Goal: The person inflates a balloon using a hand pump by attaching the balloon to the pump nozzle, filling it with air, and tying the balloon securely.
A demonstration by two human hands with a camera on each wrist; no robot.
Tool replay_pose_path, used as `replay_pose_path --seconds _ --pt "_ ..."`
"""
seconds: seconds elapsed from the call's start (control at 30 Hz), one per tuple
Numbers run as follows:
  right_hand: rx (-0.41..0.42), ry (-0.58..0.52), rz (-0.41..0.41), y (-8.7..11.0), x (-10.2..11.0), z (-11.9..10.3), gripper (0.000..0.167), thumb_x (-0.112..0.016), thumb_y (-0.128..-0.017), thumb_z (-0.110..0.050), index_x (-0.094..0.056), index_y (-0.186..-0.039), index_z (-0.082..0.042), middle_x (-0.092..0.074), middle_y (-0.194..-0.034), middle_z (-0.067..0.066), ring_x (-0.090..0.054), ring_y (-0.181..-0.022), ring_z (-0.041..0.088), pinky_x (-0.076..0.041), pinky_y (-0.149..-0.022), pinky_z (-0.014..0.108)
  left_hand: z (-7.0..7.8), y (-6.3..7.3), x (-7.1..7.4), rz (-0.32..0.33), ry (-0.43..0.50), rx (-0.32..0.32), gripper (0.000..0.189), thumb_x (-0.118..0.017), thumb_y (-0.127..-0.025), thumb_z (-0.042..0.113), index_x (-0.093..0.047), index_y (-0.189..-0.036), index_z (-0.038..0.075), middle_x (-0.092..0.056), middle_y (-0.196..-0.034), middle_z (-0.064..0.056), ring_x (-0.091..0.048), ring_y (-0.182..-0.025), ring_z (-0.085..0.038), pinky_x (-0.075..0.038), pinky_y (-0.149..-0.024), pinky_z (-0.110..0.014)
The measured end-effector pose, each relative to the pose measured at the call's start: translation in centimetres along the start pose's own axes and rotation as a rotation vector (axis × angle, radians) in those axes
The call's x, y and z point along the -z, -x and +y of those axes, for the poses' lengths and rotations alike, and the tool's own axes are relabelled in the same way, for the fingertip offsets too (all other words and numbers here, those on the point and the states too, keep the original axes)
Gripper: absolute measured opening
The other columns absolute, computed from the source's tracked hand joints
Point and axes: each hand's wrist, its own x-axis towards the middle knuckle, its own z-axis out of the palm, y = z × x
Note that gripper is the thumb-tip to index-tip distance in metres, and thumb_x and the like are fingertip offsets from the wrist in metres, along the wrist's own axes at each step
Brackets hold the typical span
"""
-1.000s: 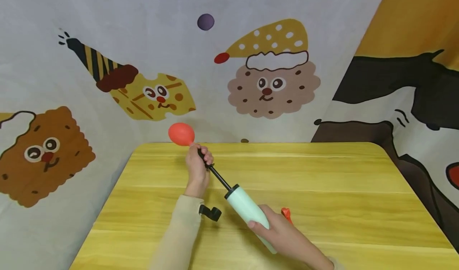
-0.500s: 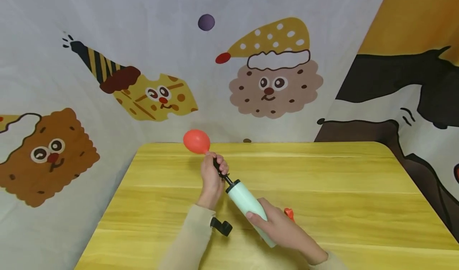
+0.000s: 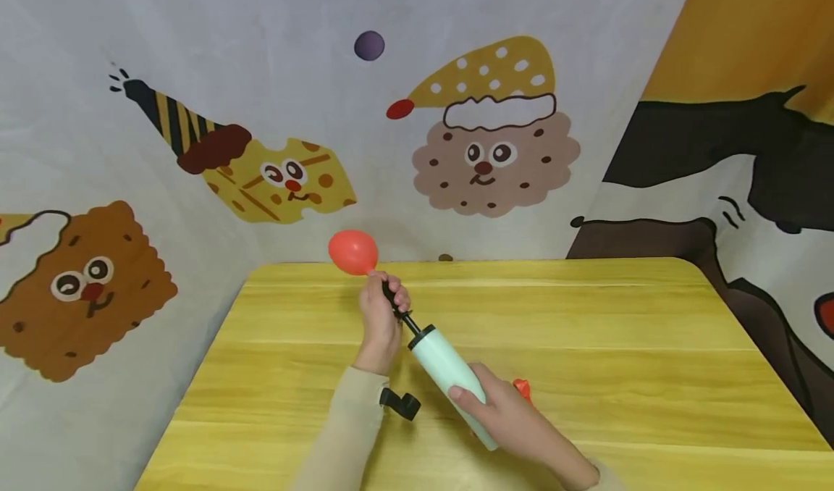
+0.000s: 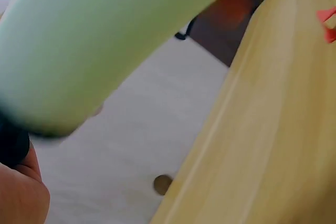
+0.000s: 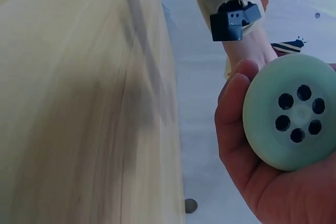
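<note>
A mint-green hand balloon pump [image 3: 449, 368] slants between both hands above the table. My left hand [image 3: 381, 313] curls round its black end, with the neck of a partly inflated red balloon [image 3: 353, 252] at the top of the fist. A short length of black rod shows between that fist and the pump's green barrel. Lower down, my right hand [image 3: 502, 411] grips the barrel, thumb lying across the near side. The right wrist view shows the barrel's round end cap [image 5: 300, 113] with several dark holes, fingers wrapped round it. In the left wrist view the barrel fills the upper left.
On the wooden table [image 3: 619, 324], a limp red balloon [image 3: 523, 389] lies just beyond the right hand, partly hidden by it. A black camera mount [image 3: 400, 403] sticks out from the left wrist. Behind the table's far edge hangs a cloth [image 3: 313, 56] printed with cartoon figures.
The rod has slid mostly into the barrel, bringing the hands closer together. My left hand and the balloon moved right and slightly down, then barely shifted over the last half second.
</note>
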Motion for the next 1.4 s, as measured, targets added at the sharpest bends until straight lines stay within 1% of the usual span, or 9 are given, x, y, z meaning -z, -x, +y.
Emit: replay_pose_path --seconds 0.1,0.2,0.4,0.6,0.8,1.03,1.23,1.33,1.4 --pt "0.005 0.027 -0.027 1.2 0.5 0.1 0.055 -0.055 -0.108 -0.040 -0.047 -0.144 0.002 -0.066 -0.109 0.011 -0.065 -0.081 0.016 -0.056 -0.061 0.030 0.9 -0.9 0.6 0.030 0.036 -0.030 0.035 -0.033 -0.115 0.030 -0.044 -0.087 0.012 -0.045 -0.070 0.004 -0.042 -0.052 -0.005 -0.035 -0.044 -0.014" --pt "0.013 0.026 -0.061 1.9 0.8 0.3 0.051 -0.053 -0.109 -0.037 -0.047 -0.144 0.000 -0.065 -0.108 0.009 -0.065 -0.081 0.016 -0.056 -0.061 0.031 1.4 -1.4 1.0 0.042 0.063 -0.039 0.033 -0.033 -0.115 0.029 -0.043 -0.088 0.012 -0.044 -0.071 0.003 -0.041 -0.052 -0.005 -0.035 -0.043 -0.014" --pt "0.015 0.052 -0.123 2.1 0.8 0.9 0.045 -0.048 -0.111 -0.039 -0.048 -0.138 -0.004 -0.064 -0.096 0.002 -0.063 -0.072 0.010 -0.055 -0.059 0.029 0.6 -0.7 1.7 0.029 0.108 -0.012 0.032 -0.031 -0.116 0.028 -0.042 -0.090 0.014 -0.045 -0.070 0.004 -0.040 -0.051 -0.004 -0.034 -0.043 -0.013" --pt "0.043 -0.012 -0.115 0.0 -0.1 1.0 0.046 -0.047 -0.112 -0.037 -0.048 -0.136 0.002 -0.064 -0.087 0.005 -0.063 -0.064 0.012 -0.056 -0.052 0.032 -1.3 0.9 1.6 -0.006 0.077 0.049 0.026 -0.032 -0.114 0.017 -0.042 -0.090 0.013 -0.045 -0.072 0.003 -0.041 -0.053 -0.005 -0.034 -0.045 -0.014" --pt "0.022 -0.115 -0.074 -2.1 -0.7 0.9 0.051 -0.049 -0.111 -0.036 -0.045 -0.137 0.008 -0.063 -0.086 0.010 -0.064 -0.059 0.019 -0.054 -0.047 0.034 -2.2 1.6 0.8 -0.013 0.024 0.062 0.027 -0.035 -0.113 0.020 -0.043 -0.088 0.014 -0.045 -0.072 0.004 -0.042 -0.053 -0.005 -0.034 -0.046 -0.015" --pt "0.002 -0.095 -0.030 -1.7 -1.0 0.4 0.058 -0.054 -0.108 -0.041 -0.046 -0.141 0.006 -0.064 -0.091 0.011 -0.066 -0.065 0.023 -0.056 -0.051 0.034 -0.4 0.3 0.4 0.033 -0.065 0.028 0.035 -0.033 -0.114 0.026 -0.045 -0.084 0.011 -0.046 -0.070 0.003 -0.043 -0.051 -0.005 -0.036 -0.044 -0.016" --pt "-0.005 0.020 -0.065 1.2 -0.1 0.7 0.054 -0.051 -0.109 -0.044 -0.048 -0.143 -0.002 -0.066 -0.102 0.004 -0.065 -0.075 0.015 -0.056 -0.059 0.031 1.9 -1.9 1.8 0.108 0.004 -0.051 0.030 -0.034 -0.113 0.018 -0.043 -0.086 0.011 -0.046 -0.069 0.003 -0.042 -0.050 -0.005 -0.035 -0.041 -0.014" --pt "-0.036 0.069 -0.091 2.4 0.3 1.1 0.049 -0.051 -0.109 -0.046 -0.051 -0.140 -0.008 -0.063 -0.106 0.001 -0.061 -0.079 0.011 -0.052 -0.066 0.030 2.3 -2.2 2.7 0.126 0.030 -0.043 0.027 -0.034 -0.113 0.017 -0.043 -0.087 0.011 -0.045 -0.068 0.003 -0.041 -0.050 -0.006 -0.034 -0.042 -0.014" --pt "-0.038 0.103 -0.094 2.9 0.4 1.5 0.046 -0.050 -0.109 -0.047 -0.052 -0.137 -0.010 -0.062 -0.106 -0.001 -0.059 -0.080 0.010 -0.050 -0.068 0.029 1.9 -2.0 2.8 0.115 0.043 -0.025 0.027 -0.033 -0.112 0.015 -0.042 -0.087 0.011 -0.045 -0.068 0.003 -0.041 -0.050 -0.006 -0.034 -0.041 -0.014"
